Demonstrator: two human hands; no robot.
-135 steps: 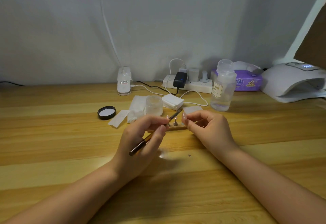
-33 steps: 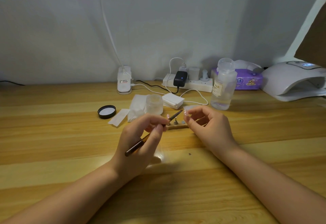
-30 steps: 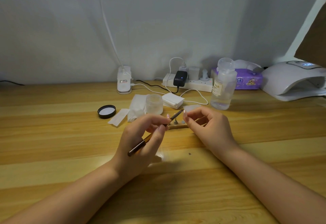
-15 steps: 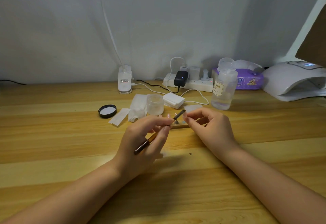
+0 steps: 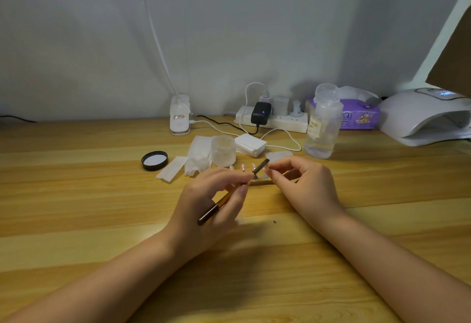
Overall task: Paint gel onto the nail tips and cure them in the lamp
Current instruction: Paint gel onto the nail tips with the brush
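Observation:
My left hand (image 5: 206,205) grips a thin brush (image 5: 230,196) with a dark handle; its tip points up and right to a small nail tip (image 5: 266,168). My right hand (image 5: 303,185) pinches that nail tip between thumb and forefinger. Behind the hands lies a wooden stand (image 5: 261,182) with several pink nail tips (image 5: 243,167) on it. An open frosted gel jar (image 5: 223,150) stands just behind, its black lid (image 5: 154,160) off to the left. The white curing lamp (image 5: 425,116) sits at the far right.
White wipes (image 5: 197,158) and a pad stack (image 5: 249,145) lie by the jar. A clear liquid bottle (image 5: 322,129), a power strip (image 5: 272,120) with cables, a purple tissue pack (image 5: 356,115) and a desk-lamp base (image 5: 180,119) line the back of the wooden table (image 5: 76,195).
My left hand has shifted slightly right, bringing the brush tip up against the nail tip held by my right hand. The right hand has barely moved.

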